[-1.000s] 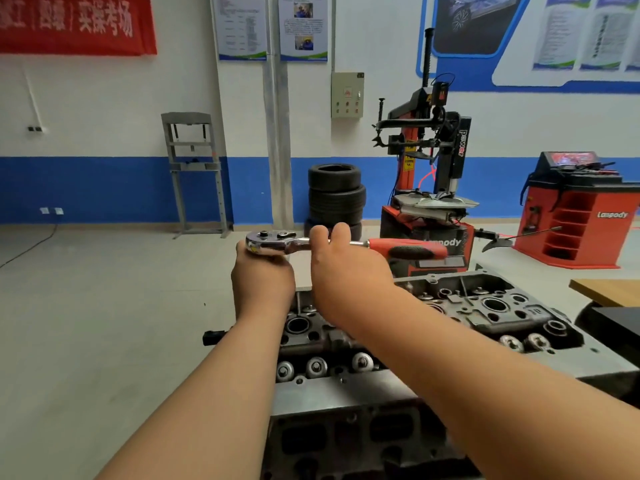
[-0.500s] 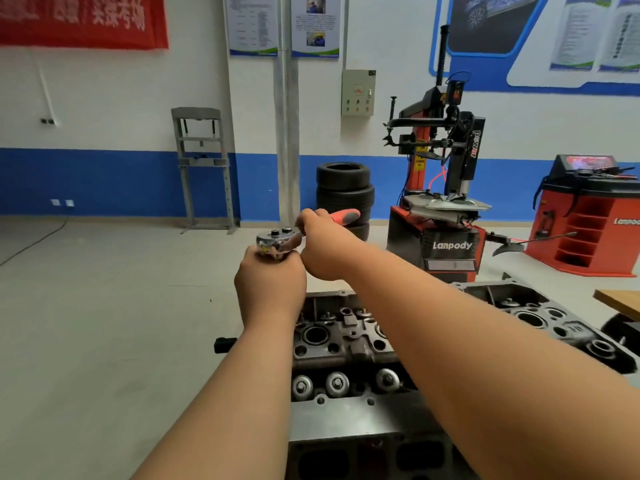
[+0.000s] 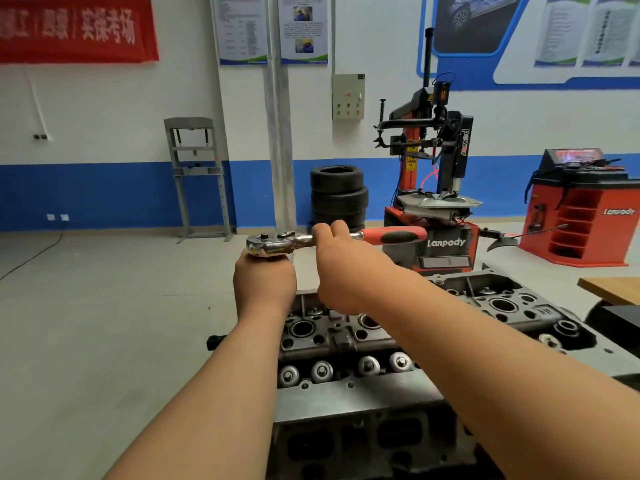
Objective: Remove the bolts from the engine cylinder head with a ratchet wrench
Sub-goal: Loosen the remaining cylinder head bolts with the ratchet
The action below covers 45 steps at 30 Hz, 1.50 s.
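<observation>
The ratchet wrench [image 3: 273, 244] sits roughly level at frame centre, chrome head to the left and red-and-black handle pointing right. The left hand [image 3: 265, 285] is curled beneath its head and the right hand [image 3: 341, 268] grips its shank. Below it, the dark grey cylinder head [image 3: 519, 317], with round bores and a row of shiny caps, stretches from bottom centre toward the right.

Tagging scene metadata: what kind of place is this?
Most likely an auto repair training workshop: a tyre changer, a stack of tyres and a wheel balancer stand behind the engine cylinder head.
</observation>
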### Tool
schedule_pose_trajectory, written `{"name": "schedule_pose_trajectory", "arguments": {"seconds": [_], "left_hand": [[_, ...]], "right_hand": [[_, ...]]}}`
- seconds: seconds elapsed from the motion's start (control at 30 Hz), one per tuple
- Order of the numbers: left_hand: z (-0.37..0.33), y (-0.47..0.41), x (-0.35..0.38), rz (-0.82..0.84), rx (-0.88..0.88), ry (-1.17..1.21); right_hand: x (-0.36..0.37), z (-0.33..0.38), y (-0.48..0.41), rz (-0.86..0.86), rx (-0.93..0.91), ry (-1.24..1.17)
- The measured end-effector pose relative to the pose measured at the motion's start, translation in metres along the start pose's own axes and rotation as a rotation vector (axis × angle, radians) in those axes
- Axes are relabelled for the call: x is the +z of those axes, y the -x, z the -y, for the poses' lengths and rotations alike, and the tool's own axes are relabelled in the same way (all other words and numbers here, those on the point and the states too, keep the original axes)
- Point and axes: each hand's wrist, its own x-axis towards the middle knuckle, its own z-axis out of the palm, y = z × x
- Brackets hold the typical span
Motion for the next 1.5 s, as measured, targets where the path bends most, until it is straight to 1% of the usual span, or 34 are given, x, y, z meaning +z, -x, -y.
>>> {"name": "schedule_pose_trajectory", "arguments": {"seconds": [0.1, 0.17, 0.2, 0.27, 0.33, 0.37, 0.4, 0.47, 0.53, 0.6, 0.7, 0.8, 0.83, 0.93, 1.0, 1.07, 1.17, 1.27, 1.37, 1.43, 1.5], "left_hand": [[0.002, -0.003, -0.002, -0.007, 0.11, -0.187], [0.003, -0.005, -0.002, 0.013, 0.128, -0.218], [0.003, -0.005, -0.002, 0.011, 0.115, -0.196], [0.006, -0.003, -0.003, 0.018, 0.073, -0.117], [0.008, 0.001, -0.004, 0.059, -0.048, 0.096], [0.008, 0.001, -0.006, 0.087, -0.108, 0.184], [0.007, 0.001, -0.008, 0.13, -0.164, 0.232], [0.001, -0.005, -0.015, 0.26, -0.243, 0.307], [0.001, -0.015, -0.019, 0.395, -0.222, 0.307], [0.004, -0.017, -0.02, 0.436, -0.191, 0.283], [0.01, -0.015, -0.013, 0.372, -0.163, 0.28], [0.01, -0.012, -0.009, 0.304, -0.158, 0.281], [0.009, -0.01, -0.01, 0.28, -0.151, 0.265], [0.004, -0.006, -0.008, 0.208, -0.108, 0.2], [0.001, -0.003, -0.006, 0.153, -0.069, 0.176], [-0.001, 0.001, -0.007, 0.11, -0.015, 0.173], [-0.012, 0.015, -0.019, 0.096, 0.052, 0.275], [-0.01, 0.013, -0.02, 0.091, 0.052, 0.212], [-0.001, 0.003, -0.011, 0.093, 0.038, 0.09], [0.002, -0.002, -0.008, 0.133, 0.006, 0.096], [0.004, -0.005, -0.007, 0.144, -0.032, 0.136]], "right_hand": [[-0.015, 0.007, 0.042, 0.007, -0.113, 0.073], [-0.013, 0.014, 0.054, 0.014, -0.197, 0.089], [-0.014, 0.014, 0.052, 0.041, -0.201, 0.064], [-0.02, 0.004, 0.032, 0.115, -0.112, -0.092], [-0.02, -0.016, 0.001, 0.138, -0.03, -0.269], [-0.018, -0.022, -0.016, 0.155, -0.029, -0.296], [-0.012, -0.025, -0.034, 0.175, -0.04, -0.293], [-0.001, -0.014, -0.067, 0.185, -0.073, -0.21], [0.012, 0.002, -0.092, 0.158, -0.121, -0.171], [0.021, 0.011, -0.101, 0.184, -0.17, -0.242], [0.024, 0.01, -0.1, 0.215, -0.172, -0.301], [0.015, 0.009, -0.084, 0.205, -0.095, -0.259], [0.013, 0.008, -0.074, 0.18, -0.065, -0.2], [0.003, 0.006, -0.033, 0.067, 0.045, 0.094], [-0.009, 0.006, -0.002, 0.046, 0.103, 0.206], [-0.024, 0.012, 0.024, 0.055, 0.061, 0.16], [-0.036, 0.029, 0.041, 0.096, -0.046, 0.075], [-0.038, 0.036, 0.03, 0.125, -0.025, 0.133], [-0.031, 0.016, 0.004, 0.03, -0.013, 0.283], [-0.023, 0.004, -0.022, 0.004, 0.017, 0.209], [-0.014, 0.007, -0.055, 0.061, 0.012, 0.143]]}}
